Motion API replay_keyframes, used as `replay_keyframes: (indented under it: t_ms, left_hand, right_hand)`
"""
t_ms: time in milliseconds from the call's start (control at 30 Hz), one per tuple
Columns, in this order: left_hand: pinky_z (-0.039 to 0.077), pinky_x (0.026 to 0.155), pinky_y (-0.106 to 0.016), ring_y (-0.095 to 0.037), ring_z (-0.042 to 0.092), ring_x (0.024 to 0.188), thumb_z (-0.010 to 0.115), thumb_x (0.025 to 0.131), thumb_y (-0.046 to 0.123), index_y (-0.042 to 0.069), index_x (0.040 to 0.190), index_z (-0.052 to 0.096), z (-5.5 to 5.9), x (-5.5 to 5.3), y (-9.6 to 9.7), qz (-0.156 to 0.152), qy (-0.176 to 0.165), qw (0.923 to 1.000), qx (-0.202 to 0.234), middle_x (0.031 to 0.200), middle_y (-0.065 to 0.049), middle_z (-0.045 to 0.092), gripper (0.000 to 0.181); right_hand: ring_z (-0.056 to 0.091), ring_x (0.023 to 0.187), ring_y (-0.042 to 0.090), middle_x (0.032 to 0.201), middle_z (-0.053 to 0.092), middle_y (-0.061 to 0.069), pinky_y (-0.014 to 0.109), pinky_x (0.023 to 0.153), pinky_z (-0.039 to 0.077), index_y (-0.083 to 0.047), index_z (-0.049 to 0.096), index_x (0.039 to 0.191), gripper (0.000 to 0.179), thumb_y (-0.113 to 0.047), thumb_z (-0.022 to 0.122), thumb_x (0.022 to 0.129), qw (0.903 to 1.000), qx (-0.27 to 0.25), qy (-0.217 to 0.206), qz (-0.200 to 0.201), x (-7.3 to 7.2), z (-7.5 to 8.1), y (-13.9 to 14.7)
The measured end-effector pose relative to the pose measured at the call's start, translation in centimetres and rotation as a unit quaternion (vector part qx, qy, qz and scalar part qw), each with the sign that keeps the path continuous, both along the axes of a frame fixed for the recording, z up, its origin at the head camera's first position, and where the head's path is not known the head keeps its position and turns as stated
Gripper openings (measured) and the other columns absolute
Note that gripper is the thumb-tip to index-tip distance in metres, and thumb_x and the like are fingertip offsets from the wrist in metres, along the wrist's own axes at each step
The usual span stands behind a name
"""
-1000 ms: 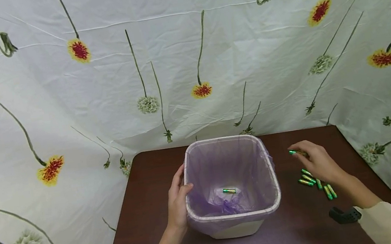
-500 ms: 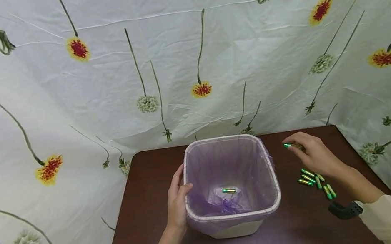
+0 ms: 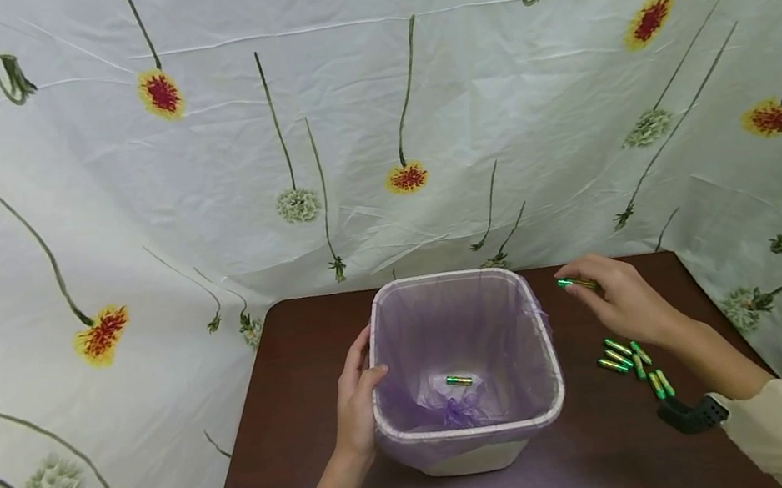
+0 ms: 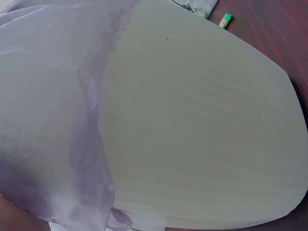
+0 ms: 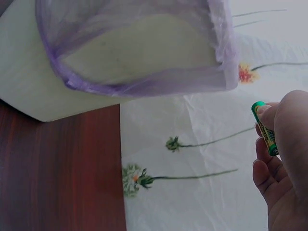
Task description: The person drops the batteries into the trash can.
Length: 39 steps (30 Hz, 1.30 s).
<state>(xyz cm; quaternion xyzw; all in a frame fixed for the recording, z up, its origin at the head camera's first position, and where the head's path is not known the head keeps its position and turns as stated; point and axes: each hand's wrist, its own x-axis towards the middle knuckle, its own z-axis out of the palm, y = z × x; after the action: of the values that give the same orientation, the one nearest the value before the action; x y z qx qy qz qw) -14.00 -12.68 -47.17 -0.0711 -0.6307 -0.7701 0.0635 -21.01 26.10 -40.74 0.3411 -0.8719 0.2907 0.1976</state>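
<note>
A white bin point(image 3: 478, 460) lined with a thin purple bag point(image 3: 409, 317) stands mid-table. One green and gold battery point(image 3: 459, 381) lies on the bag at its bottom. My left hand point(image 3: 354, 401) grips the bin's left side, thumb over the rim; the left wrist view mostly shows the bin's outer wall point(image 4: 192, 120) and the bag's overhang. Right of the bin and above the table, my right hand point(image 3: 622, 298) pinches another battery point(image 5: 264, 127) between thumb and fingers. Below that hand, several loose batteries point(image 3: 618, 356) lie in a small group on the table.
The dark brown table point(image 3: 277, 446) ends at the back against a white cloth point(image 3: 356, 114) printed with flowers, which also hangs at both sides. Black straps point(image 3: 692, 414) sit at both wrists, beside cream sleeves.
My right hand has risen and moved left towards the bin with the pinched battery, away from the loose ones. The left hand and the bin keep their places.
</note>
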Motion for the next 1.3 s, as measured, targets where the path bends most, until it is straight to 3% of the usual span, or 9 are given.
replay_keyframes:
  t_ms: [267, 667, 867, 1200, 1300]
  left_hand:
    - [0.041, 0.105, -0.030, -0.036, 0.038, 0.142, 0.044, 0.098, 0.001, -0.001, 0.158, 0.034, 0.0, 0.0, 0.1, -0.001, -0.003, 1.0000, 0.000, 0.162, -0.017, 0.036, 0.061]
    - [0.044, 0.104, -0.034, -0.042, 0.038, 0.139, 0.044, 0.096, 0.000, -0.001, 0.158, 0.035, 0.1, 0.0, 0.2, -0.005, -0.008, 0.9998, 0.020, 0.161, -0.018, 0.037, 0.063]
    - [0.043, 0.106, -0.042, -0.042, 0.040, 0.137, 0.045, 0.096, 0.001, 0.000, 0.158, 0.036, 0.2, 0.1, 0.1, 0.000, -0.011, 0.9998, 0.014, 0.160, -0.017, 0.038, 0.063]
    - [0.043, 0.106, -0.041, -0.044, 0.039, 0.137, 0.044, 0.095, 0.000, 0.000, 0.157, 0.036, 0.1, 0.1, 0.1, -0.004, -0.009, 0.9998, 0.019, 0.159, -0.019, 0.039, 0.063]
    - [0.044, 0.105, -0.041, -0.045, 0.039, 0.137, 0.044, 0.095, 0.001, 0.000, 0.158, 0.036, 0.1, 0.1, 0.1, -0.004, -0.009, 0.9998, 0.019, 0.159, -0.019, 0.039, 0.063]
  right_hand:
    - [0.062, 0.091, 0.015, 0.112, 0.071, 0.004, 0.038, 0.069, 0.052, -0.005, 0.072, 0.117, 0.023, 0.003, 0.068, 0.096, 0.9992, 0.004, -0.038, 0.011, -0.4, 1.5, -2.1]
    - [0.061, 0.088, 0.014, 0.106, 0.069, 0.003, 0.035, 0.069, 0.051, -0.004, 0.072, 0.113, 0.025, 0.008, 0.071, 0.091, 0.9953, 0.018, 0.017, 0.093, -1.7, 2.7, -5.8]
    - [0.064, 0.087, 0.015, 0.106, 0.068, 0.004, 0.035, 0.068, 0.054, -0.004, 0.072, 0.113, 0.025, 0.008, 0.071, 0.091, 0.9920, 0.029, 0.011, 0.122, -2.2, 3.2, -7.6]
    - [0.064, 0.086, 0.015, 0.107, 0.068, 0.004, 0.033, 0.065, 0.052, -0.005, 0.072, 0.111, 0.023, 0.007, 0.072, 0.091, 0.9878, 0.041, 0.026, 0.148, -2.7, 3.4, -9.6]
    - [0.066, 0.089, 0.018, 0.108, 0.068, 0.007, 0.034, 0.070, 0.054, -0.002, 0.072, 0.115, 0.022, 0.002, 0.073, 0.093, 0.9870, 0.047, 0.011, 0.154, -2.9, 3.6, -10.1]
